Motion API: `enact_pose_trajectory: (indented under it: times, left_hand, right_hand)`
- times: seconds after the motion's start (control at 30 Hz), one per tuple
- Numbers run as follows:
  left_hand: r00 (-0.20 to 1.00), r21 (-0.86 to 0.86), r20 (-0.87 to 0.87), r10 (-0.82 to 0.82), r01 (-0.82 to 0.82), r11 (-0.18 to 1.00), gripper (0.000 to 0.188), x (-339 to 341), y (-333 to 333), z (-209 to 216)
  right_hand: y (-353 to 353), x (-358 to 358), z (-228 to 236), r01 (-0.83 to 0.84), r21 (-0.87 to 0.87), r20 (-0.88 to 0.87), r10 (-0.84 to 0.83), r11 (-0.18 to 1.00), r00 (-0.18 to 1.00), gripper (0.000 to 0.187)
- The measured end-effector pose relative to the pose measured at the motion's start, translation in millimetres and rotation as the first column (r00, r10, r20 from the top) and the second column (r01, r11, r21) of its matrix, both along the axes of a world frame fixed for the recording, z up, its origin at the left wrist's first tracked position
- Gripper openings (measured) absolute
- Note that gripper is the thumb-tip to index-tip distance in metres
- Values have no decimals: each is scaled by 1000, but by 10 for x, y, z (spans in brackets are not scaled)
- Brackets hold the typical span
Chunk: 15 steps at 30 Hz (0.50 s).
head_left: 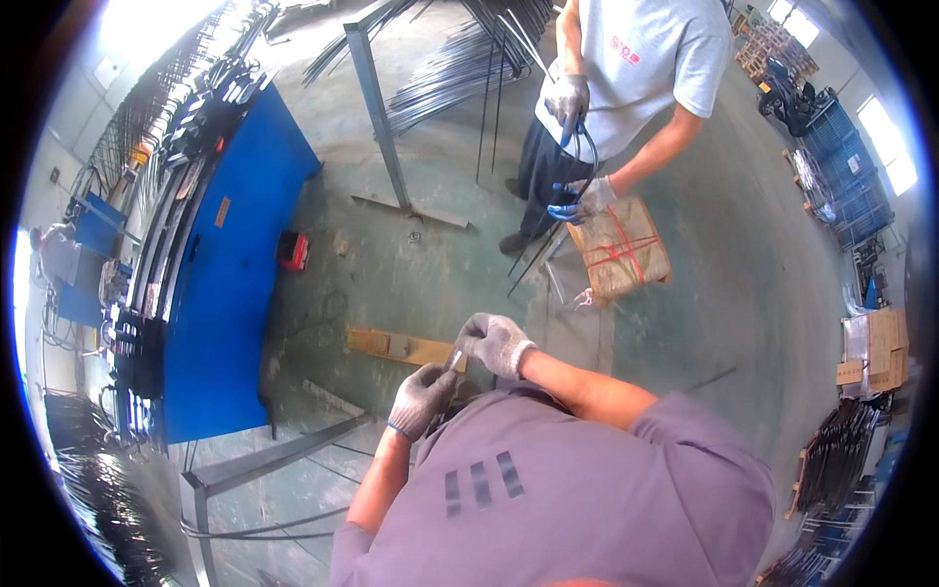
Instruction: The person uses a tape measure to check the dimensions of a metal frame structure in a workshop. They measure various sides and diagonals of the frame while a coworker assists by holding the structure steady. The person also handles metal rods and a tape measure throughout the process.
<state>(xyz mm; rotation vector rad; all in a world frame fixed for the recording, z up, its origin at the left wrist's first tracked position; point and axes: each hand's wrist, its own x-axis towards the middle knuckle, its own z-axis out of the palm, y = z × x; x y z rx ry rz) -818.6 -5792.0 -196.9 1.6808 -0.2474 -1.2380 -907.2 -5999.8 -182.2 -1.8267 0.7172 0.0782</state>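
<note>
Both of my hands wear grey work gloves and meet in front of my chest. My left hand (421, 399) is closed around the lower end of a small, narrow, shiny metal piece (453, 360). Curled over from the right, my right hand (495, 343) has its fingertips pinched at the piece's upper end. The gloves cover much of the piece, so its exact kind does not show. Just beyond my hands, a yellowish wooden board (391, 344) lies on the floor.
A co-worker (636, 88) across from me holds bent dark rods (587, 147) beside a strapped carton (621, 249). Left stands a large blue machine (230, 274), with a red box (292, 251) near it. Metal frames stand ahead (377, 117) and at lower left (264, 456).
</note>
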Motion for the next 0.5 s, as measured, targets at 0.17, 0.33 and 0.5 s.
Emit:
enact_pose_trajectory:
  times: [0.17,0.33,0.5]
  left_hand:
    - [996,94,2,90,-90,991,28,266,-125,-288]
    - [970,179,245,12,-57,982,28,578,-418,-807]
    - [957,221,289,23,-90,971,34,935,-1000,-637]
  right_hand:
    - [-727,424,-14,134,-8,123,-132,991,984,23]
    - [-1405,817,-104,144,41,123,-148,989,981,22]
    - [-1944,1136,-176,182,174,149,-209,968,967,22]
